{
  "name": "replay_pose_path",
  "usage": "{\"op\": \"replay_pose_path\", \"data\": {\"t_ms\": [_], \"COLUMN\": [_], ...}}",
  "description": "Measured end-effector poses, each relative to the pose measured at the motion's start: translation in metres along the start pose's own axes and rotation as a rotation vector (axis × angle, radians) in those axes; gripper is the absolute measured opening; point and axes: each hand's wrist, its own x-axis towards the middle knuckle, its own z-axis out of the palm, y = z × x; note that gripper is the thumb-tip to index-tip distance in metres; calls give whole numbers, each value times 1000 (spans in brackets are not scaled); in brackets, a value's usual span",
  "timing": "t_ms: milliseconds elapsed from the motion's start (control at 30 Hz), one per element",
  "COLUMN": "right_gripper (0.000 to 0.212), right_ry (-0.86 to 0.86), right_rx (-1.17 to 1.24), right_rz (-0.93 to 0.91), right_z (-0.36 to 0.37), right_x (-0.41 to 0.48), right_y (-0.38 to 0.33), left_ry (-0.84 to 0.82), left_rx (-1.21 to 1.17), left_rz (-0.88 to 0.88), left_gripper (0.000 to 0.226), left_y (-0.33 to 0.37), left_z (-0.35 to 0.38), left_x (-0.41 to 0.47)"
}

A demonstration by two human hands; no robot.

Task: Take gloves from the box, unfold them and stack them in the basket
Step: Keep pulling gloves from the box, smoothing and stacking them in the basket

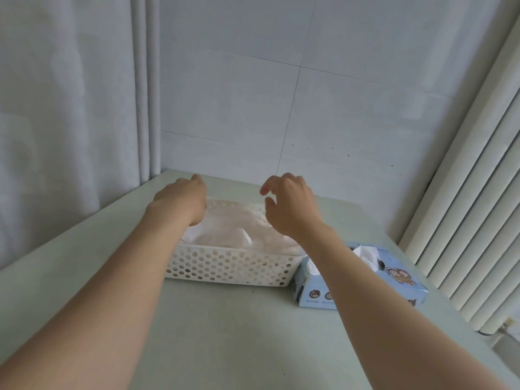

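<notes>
Head view: gloves (239,226) lie in basket (230,267) beneath right hand's spread fingers (267,187); left's hidden.

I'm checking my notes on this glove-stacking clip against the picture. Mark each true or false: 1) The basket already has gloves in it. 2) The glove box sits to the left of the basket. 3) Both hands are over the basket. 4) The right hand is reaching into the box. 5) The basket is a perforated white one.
1) True: thin translucent gloves lie piled in the basket.
2) False: the blue box stands at the basket's right end.
3) True: the left hand and right hand are both above it.
4) False: the right hand is over the basket, its fingers spread; only the forearm passes over the box.
5) True: its white wall is full of round holes.
</notes>
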Motion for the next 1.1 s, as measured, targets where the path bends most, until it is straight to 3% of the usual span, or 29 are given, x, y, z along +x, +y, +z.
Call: {"op": "replay_pose_path", "data": {"t_ms": [67,133,233,333,467,600,833,1000,1100], "right_gripper": [26,49,72,71,51,43,81,50,53], "right_ry": [-140,-360,-564,-617,-658,-683,-860,-882,-838], "right_rx": [197,311,239,148,82,12,-25,-167,-166], "right_rz": [3,34,57,57,34,-5,50,29,102], "right_z": [-9,-16,-17,-18,-19,-13,-25,-25,-15], "right_x": [-3,-7,-12,-13,-11,-11,-3,-6,-6], "right_y": [-9,-14,-18,-15,-8,-10,1,-16,-20], "left_ry": [-32,-163,-422,-554,-590,-607,-609,-578,-508], "left_rx": [57,44,-25,-54,-33,-12,70,184,276], "left_rz": [96,173,232,204,181,174,201,256,319], "left_gripper": [37,35,45,58,83,96,95,95,91], "left_y": [1,6,16,15,12,14,29,38,48], "left_z": [-6,-17,-27,-21,-18,-17,-20,-26,-35], "left_x": [-1,-8,-18,-16,-11,-13,-24,-30,-38]}}
